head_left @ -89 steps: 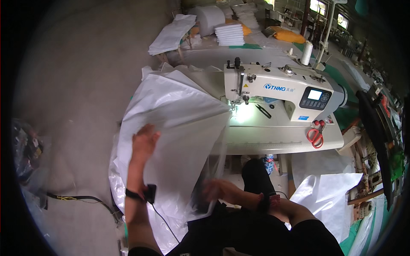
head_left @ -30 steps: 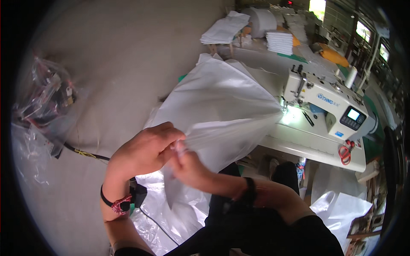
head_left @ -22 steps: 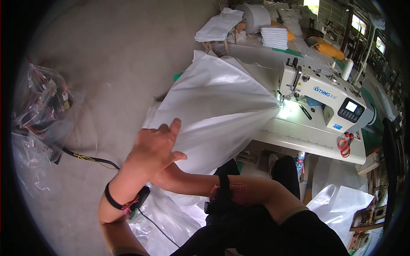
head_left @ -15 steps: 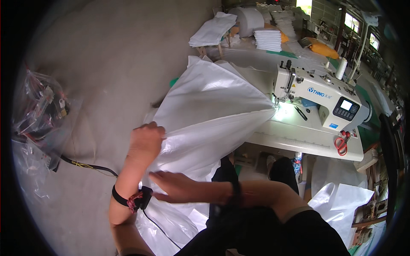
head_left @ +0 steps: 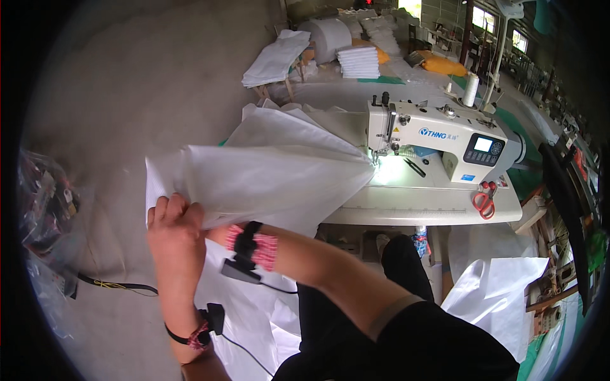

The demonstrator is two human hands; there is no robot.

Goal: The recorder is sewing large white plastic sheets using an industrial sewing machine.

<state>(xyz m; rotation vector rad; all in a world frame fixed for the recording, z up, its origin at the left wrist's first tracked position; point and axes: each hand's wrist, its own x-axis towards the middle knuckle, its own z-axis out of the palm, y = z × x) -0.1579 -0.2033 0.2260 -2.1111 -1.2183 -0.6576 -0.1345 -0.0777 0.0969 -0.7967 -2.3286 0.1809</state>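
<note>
A big white plastic-looking woven sheet (head_left: 254,181) stretches from the needle area of a white sewing machine (head_left: 438,133) out to my hands on the left. My left hand (head_left: 175,228) is closed on the sheet's left edge, fingers curled over it. Across from the right comes my right arm, and my right hand (head_left: 216,235) lies beside the left one against the sheet. Its fingers are hidden behind my left hand and the material. Lower folds of the sheet hang over my lap.
On the machine table (head_left: 381,216) lie red-handled scissors (head_left: 484,202) and black thread snips (head_left: 415,167). A thread cone (head_left: 471,90) stands behind. Folded white stacks (head_left: 359,62) are at the back. Clear plastic bags (head_left: 47,203) lie on the floor at left. A cable runs from each wrist band.
My right hand has moved up and left to join my left hand at the sheet's edge. The sheet's left end is spread farther left. The view has shifted right.
</note>
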